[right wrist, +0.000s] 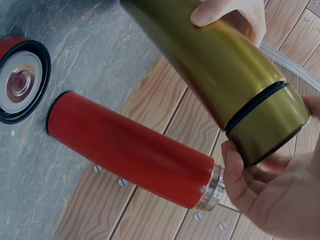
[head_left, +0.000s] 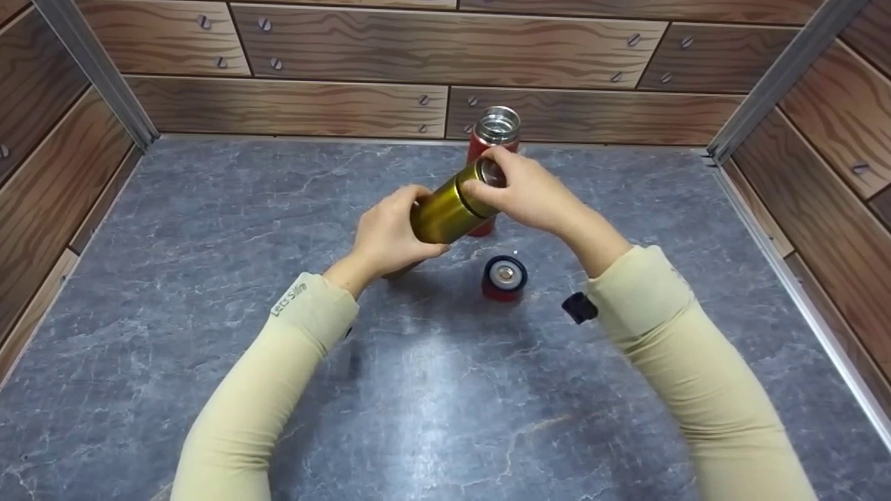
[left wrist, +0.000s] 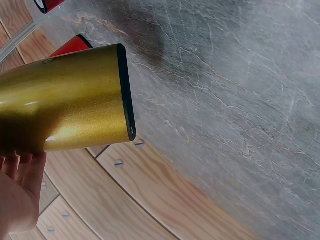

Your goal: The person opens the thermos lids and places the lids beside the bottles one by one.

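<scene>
A gold thermos bottle (head_left: 442, 212) is held tilted above the tabletop, its capped end up and to the right. My left hand (head_left: 391, 229) grips its body. The fingers of my right hand (head_left: 532, 191) curl round its gold cap (right wrist: 270, 122), which sits on the bottle with a dark band at the joint. Behind my right hand stands a red thermos bottle (right wrist: 132, 147), upright, its steel mouth (head_left: 498, 124) uncovered. Nearer to me lies the red bottle's lid (head_left: 505, 277), inner side up, below the gold bottle in the head view.
The grey marbled tabletop (head_left: 209, 209) is bounded by wood-patterned walls (head_left: 445, 52) at the back and both sides. Metal strips (head_left: 807, 313) run along its edges. A black wrist camera piece (head_left: 580, 307) sticks out from the right cuff.
</scene>
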### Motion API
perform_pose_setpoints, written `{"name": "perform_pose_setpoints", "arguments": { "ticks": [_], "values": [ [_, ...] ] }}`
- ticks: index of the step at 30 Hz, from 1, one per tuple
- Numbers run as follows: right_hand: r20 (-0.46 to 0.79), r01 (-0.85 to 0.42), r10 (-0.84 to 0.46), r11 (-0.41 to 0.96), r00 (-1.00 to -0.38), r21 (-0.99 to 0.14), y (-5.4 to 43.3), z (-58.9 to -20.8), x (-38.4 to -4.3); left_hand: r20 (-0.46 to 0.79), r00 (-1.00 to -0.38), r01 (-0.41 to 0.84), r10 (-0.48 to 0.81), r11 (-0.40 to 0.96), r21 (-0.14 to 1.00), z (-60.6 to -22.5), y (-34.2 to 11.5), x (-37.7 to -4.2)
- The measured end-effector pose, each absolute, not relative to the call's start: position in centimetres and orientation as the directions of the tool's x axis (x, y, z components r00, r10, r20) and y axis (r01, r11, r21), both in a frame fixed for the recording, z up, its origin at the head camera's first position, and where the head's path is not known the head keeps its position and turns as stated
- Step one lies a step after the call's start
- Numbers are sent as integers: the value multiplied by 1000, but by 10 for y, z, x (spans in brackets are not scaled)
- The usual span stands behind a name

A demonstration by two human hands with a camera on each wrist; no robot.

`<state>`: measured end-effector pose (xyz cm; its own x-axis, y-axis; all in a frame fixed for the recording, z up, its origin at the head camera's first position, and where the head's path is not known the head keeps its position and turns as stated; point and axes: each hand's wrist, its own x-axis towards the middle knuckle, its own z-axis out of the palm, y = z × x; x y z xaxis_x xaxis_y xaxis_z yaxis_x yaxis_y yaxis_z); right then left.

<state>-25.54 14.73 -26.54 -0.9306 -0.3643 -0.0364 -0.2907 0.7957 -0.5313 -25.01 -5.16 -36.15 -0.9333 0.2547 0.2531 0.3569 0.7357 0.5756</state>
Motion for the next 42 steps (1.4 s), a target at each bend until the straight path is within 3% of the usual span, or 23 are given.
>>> {"name": "perform_pose_setpoints", "arguments": {
  "ticks": [7, 15, 21, 34, 42],
  "values": [
    [-22, -381, -460, 760, -887, -527, 150, -265, -255, 245, -933, 358, 262, 727, 585, -364, -53, -250],
    [-46, -232, -311, 792, -949, -565, 149, -264, -256, 241, -938, 347, 251, 728, 591, -363, -53, -250],
    [-42, -209, -280, 799, -959, -563, 149, -264, -256, 240, -938, 345, 249, 731, 589, -362, -52, -251],
    [8, -378, -457, 726, -889, -574, 151, -261, -253, 246, -936, 351, 252, 728, 589, -363, -51, -249],
    [-53, -228, -305, 807, -951, -545, 150, -265, -255, 241, -939, 344, 247, 730, 590, -363, -51, -249]
  ]
}}
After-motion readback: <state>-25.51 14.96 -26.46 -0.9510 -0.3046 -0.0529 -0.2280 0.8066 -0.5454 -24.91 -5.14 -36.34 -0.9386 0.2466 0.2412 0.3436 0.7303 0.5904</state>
